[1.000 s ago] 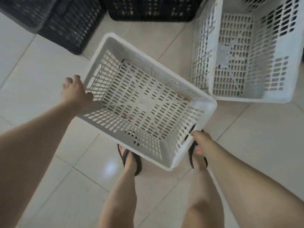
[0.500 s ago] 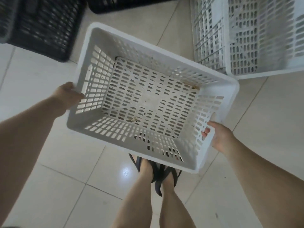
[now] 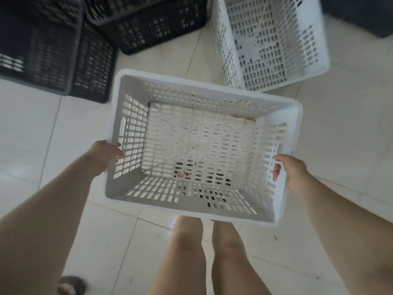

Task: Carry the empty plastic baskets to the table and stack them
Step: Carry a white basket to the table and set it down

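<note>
1. Only view: head-worn, wide-angle, looking steeply down along the person's own legs (image 3: 187, 256) onto the tiled floor (image 3: 340, 145).
2. Close range: white basket (image 3: 131, 186) fills centre; dark crates (image 3: 42, 52) at 11 o'clock.

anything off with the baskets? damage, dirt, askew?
Held white basket has brownish residue at its far right inner corner and specks on the floor grid. The second white basket on the tiles looks patchy inside; blur hides whether that is damage.
</note>
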Action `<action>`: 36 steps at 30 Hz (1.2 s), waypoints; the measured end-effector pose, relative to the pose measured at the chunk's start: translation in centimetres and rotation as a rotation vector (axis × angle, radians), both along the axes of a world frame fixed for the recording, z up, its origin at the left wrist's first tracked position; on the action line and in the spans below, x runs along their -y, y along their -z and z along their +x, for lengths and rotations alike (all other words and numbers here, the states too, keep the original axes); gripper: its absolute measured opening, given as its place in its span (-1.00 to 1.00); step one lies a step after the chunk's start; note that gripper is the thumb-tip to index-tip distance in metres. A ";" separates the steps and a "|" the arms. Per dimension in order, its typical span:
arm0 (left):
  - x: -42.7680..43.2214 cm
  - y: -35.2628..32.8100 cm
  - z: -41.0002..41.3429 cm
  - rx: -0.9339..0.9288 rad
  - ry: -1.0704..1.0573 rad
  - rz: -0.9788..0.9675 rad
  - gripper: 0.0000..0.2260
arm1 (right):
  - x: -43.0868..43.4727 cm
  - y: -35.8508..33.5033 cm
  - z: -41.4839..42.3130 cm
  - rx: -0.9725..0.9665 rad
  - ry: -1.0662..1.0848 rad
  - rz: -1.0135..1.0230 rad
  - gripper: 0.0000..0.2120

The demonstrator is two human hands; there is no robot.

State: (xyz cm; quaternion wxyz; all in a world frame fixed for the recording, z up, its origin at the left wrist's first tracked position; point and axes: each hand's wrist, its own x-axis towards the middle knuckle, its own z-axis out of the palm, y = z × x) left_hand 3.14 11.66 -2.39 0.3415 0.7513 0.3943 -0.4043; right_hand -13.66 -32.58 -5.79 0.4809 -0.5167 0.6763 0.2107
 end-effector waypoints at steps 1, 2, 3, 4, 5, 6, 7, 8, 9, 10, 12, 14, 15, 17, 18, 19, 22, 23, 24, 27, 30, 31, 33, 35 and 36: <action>0.5 -2.0 -0.8 -0.005 0.004 -0.007 -0.77 | 0.6 -2.0 -0.6 0.011 -0.003 -0.012 -0.88; 0.9 -3.8 -1.6 -0.006 0.013 -0.010 -0.79 | 1.2 -4.0 -1.3 0.026 -0.007 -0.017 -0.87; 1.4 -5.6 -2.3 -0.003 0.017 -0.013 -0.79 | 1.8 -5.9 -1.9 0.047 -0.011 -0.021 -0.87; 1.9 -7.3 -2.9 0.008 0.024 -0.018 -0.76 | 2.3 -7.9 -2.5 0.073 -0.003 -0.033 -0.88; 2.6 -9.0 -3.3 0.024 0.030 -0.031 -0.73 | 2.8 -10.0 -3.1 0.095 0.010 -0.046 -0.89; 3.4 -10.6 -3.4 0.042 0.036 -0.043 -0.72 | 3.4 -12.1 -3.5 0.115 0.022 -0.059 -0.90; 4.2 -12.1 -3.4 0.058 0.050 -0.057 -0.73 | 4.0 -14.1 -4.0 0.134 0.029 -0.071 -0.91; 5.0 -13.5 -3.3 0.079 0.073 -0.074 -0.73 | 4.5 -15.9 -4.5 0.153 0.027 -0.085 -0.91; 6.0 -14.8 -3.2 0.097 0.103 -0.092 -0.74 | 5.0 -17.6 -5.1 0.175 0.027 -0.101 -0.92; 6.9 -16.0 -2.9 0.108 0.148 -0.106 -0.74 | 5.5 -19.2 -5.7 0.197 0.032 -0.117 -0.92; 9.0 -17.9 -2.1 0.120 0.228 -0.136 -0.74 | 6.5 -21.9 -6.9 0.230 0.051 -0.156 -0.91; 11.2 -19.3 -1.4 0.137 0.298 -0.171 -0.71 | 7.7 -24.0 -8.5 0.237 0.091 -0.215 -0.90; 12.4 -19.8 -1.1 0.145 0.343 -0.178 -0.71 | 8.3 -24.9 -9.4 0.243 0.118 -0.245 -0.91; 14.8 -20.5 -0.3 0.185 0.409 -0.183 -0.73 | 9.5 -26.6 -11.0 0.259 0.164 -0.300 -0.89; 16.1 -20.7 0.1 0.204 0.446 -0.177 -0.75 | 10.3 -27.2 -11.8 0.267 0.190 -0.326 -0.86; 17.6 -20.9 0.6 0.219 0.489 -0.165 -0.73 | 11.2 -27.9 -12.6 0.276 0.215 -0.351 -0.84; 22.7 -21.2 1.2 0.237 0.620 -0.134 -0.52 | 14.7 -29.6 -14.9 0.299 0.279 -0.389 -0.86; 24.9 -21.6 1.0 0.250 0.639 -0.139 -0.52 | 16.3 -30.1 -15.7 0.305 0.293 -0.398 -0.89; 27.1 -22.2 0.5 0.263 0.649 -0.142 -0.54 | 18.0 -30.5 -16.4 0.313 0.304 -0.408 -0.90; 34.5 -24.4 -1.6 0.292 0.623 -0.161 -0.64 | 23.6 -31.2 -18.5 0.331 0.327 -0.430 -0.87; 41.9 -25.7 -3.2 0.300 0.600 -0.194 -0.68 | 29.8 -31.9 -20.4 0.321 0.352 -0.454 -0.83; 44.2 -26.1 -3.6 0.310 0.599 -0.200 -0.67 | 31.8 -32.1 -21.1 0.317 0.360 -0.461 -0.83; 48.9 -26.8 -4.2 0.310 0.609 -0.221 -0.68 | 35.7 -32.5 -22.5 0.324 0.387 -0.484 -0.83; 53.4 -27.6 -4.9 0.289 0.654 -0.240 -0.70 | 39.4 -32.8 -23.6 0.325 0.417 -0.526 -0.90; 55.6 -28.0 -5.2 0.281 0.673 -0.253 -0.72 | 41.2 -33.0 -24.1 0.314 0.423 -0.552 -0.94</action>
